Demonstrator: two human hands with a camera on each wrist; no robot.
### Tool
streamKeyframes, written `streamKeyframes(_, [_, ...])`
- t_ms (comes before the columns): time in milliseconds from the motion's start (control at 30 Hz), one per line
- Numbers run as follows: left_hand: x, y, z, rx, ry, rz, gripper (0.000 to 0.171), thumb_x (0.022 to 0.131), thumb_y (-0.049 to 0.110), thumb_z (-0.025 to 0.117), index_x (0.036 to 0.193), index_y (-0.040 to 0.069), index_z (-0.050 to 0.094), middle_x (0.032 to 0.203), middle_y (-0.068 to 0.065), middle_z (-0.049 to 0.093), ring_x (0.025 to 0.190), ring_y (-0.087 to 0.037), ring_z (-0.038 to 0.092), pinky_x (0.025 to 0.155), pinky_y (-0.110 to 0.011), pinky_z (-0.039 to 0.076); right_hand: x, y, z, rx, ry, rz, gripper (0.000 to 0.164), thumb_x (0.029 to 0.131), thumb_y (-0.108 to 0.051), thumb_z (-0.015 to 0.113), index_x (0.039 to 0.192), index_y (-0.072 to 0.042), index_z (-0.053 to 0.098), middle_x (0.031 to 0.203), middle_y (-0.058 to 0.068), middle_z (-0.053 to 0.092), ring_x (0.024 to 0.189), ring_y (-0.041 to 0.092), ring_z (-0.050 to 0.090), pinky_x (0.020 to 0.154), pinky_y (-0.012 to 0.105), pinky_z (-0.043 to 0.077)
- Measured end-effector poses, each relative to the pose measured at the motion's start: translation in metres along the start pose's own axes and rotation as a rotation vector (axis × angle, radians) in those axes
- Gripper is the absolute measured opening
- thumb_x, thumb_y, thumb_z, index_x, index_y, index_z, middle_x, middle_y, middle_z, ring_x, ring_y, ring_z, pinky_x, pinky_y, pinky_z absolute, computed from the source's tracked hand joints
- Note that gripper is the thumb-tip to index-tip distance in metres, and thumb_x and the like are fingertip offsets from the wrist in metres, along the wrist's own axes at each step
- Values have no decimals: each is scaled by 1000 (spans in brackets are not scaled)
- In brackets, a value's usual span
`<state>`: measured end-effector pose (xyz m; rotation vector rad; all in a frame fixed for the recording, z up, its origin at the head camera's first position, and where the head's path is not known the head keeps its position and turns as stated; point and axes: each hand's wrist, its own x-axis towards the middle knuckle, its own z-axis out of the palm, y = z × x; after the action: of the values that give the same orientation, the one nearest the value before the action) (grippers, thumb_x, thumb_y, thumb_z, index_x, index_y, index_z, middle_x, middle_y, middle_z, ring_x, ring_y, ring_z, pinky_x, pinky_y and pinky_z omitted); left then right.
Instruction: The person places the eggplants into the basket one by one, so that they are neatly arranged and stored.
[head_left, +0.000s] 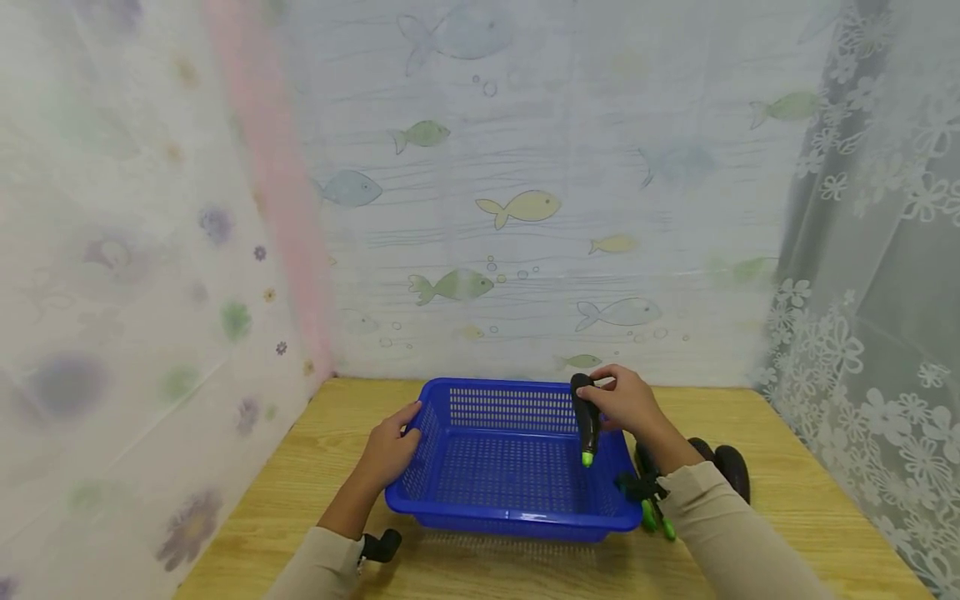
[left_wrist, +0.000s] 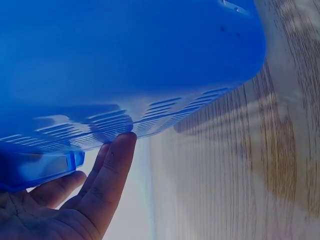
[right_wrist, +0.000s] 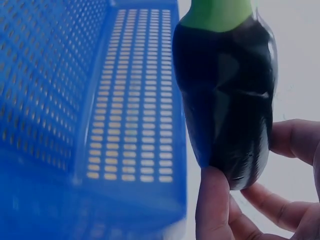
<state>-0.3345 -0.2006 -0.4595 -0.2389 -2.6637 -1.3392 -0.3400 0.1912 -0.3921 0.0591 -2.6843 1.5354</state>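
A blue plastic basket (head_left: pixel 517 475) with slotted walls stands on the table. My left hand (head_left: pixel 393 446) holds its left rim; in the left wrist view, fingers (left_wrist: pixel 112 175) of that hand touch the slotted outer wall. Over the right side of the basket, my right hand (head_left: pixel 622 402) pinches a dark eggplant (head_left: pixel 587 421) by its rounded end, its green stem end pointing down. The right wrist view shows the eggplant (right_wrist: pixel 227 100) close up, with thumb and fingers around its blunt end. More eggplants (head_left: pixel 733 472) lie right of the basket, partly hidden by my right arm.
The wooden table (head_left: pixel 322 433) reaches back to a fish-patterned curtain (head_left: pixel 525 317). A flowered curtain (head_left: pixel 150 375) hangs on the left, and a lace-like one (head_left: pixel 847 375) on the right. Green stem ends (head_left: pixel 649 515) show close beside the basket's right front corner.
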Motion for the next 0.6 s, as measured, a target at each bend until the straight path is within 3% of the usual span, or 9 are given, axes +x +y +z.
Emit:
streamKeyframes(200, [1, -1, 2, 3, 2, 9, 57, 101, 17, 51, 157, 10, 45, 163, -11, 42, 144, -41, 47, 109, -59, 47, 5, -4, 16, 37, -18, 30, 52, 95, -28, 72, 138, -3, 56, 127, 27, 62, 96, 31, 72, 71, 49, 64])
streamKeyframes(400, [1, -1, 1, 8, 6, 17, 57, 100, 16, 51, 157, 10, 45, 163, -12, 43, 142, -42, 49, 107, -59, 49, 12, -5, 32, 41, -24, 45, 52, 94, -27, 73, 136, -2, 57, 122, 26, 64, 91, 29, 73, 65, 44, 64])
streamKeyframes(600, [0, -2, 0, 1, 8, 17, 57, 100, 16, 51, 157, 11, 46, 163, -11, 43, 138, -45, 54, 105, -59, 50, 16, -6, 49, 49, -23, 59, 53, 93, -26, 74, 137, -2, 57, 121, 26, 63, 96, 32, 72, 73, 50, 64])
